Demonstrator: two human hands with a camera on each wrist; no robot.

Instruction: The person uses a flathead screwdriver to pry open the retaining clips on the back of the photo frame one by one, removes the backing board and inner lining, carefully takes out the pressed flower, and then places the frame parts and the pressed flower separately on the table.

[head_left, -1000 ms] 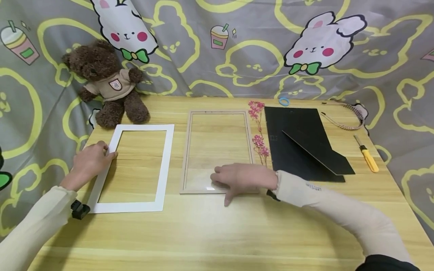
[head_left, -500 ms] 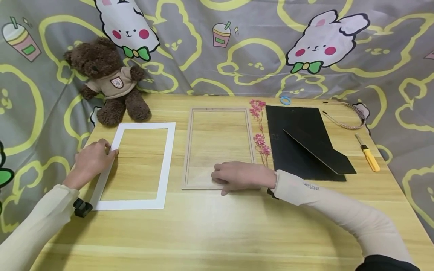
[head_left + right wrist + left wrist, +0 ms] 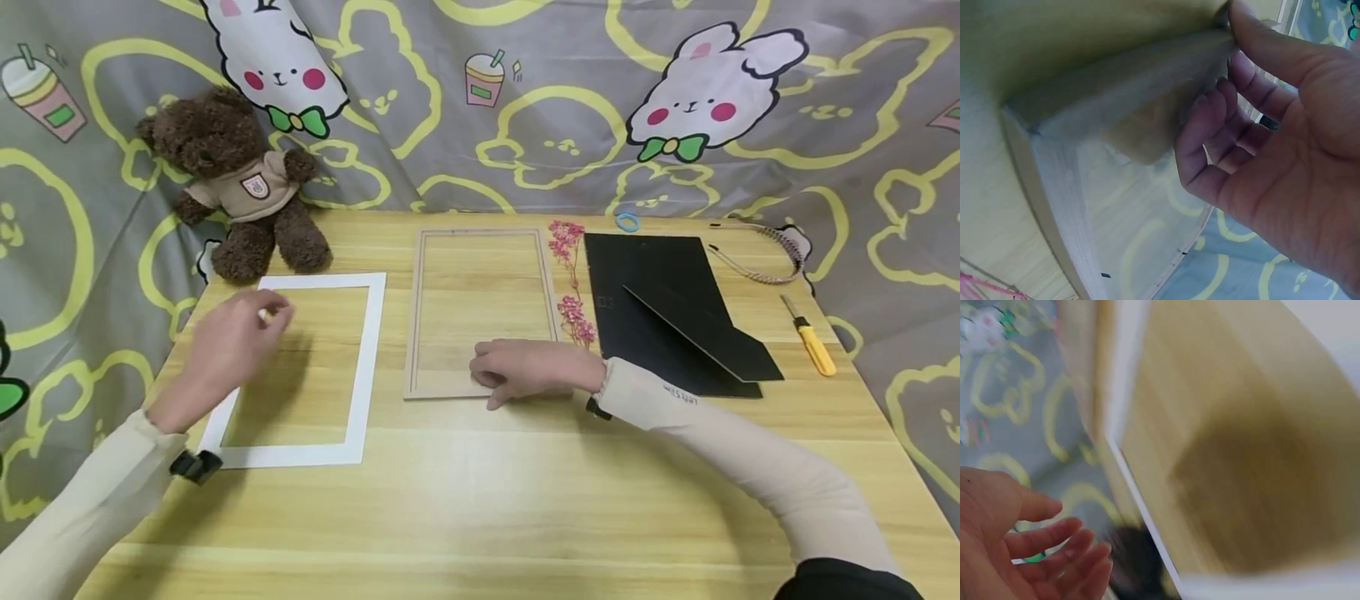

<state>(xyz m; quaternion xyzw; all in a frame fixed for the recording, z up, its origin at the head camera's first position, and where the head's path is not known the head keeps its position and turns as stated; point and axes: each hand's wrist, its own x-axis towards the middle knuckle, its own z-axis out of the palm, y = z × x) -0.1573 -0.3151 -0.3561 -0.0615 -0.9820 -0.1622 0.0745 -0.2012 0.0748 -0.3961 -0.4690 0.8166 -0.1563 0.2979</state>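
Note:
My left hand hovers over the left side of a white picture mat lying on the table; its fingers are loosely bent with nothing between them, as the left wrist view also shows. At the middle of the table lies a pale wooden picture frame with a clear pane in it. My right hand pinches the near rail of this frame, thumb on the outer side and fingertips inside over the pane. In the right wrist view, the rail runs up to the thumb and fingertips.
Right of the frame lie pink dried flowers and a black backing board with its stand flap raised. Further right are a yellow-handled screwdriver and a headband. A blue ring and a teddy bear stay at the back.
My left hand has let go of the mat's left edge and risen up and to the right. The right hand has pushed the frame a little away, towards the back.

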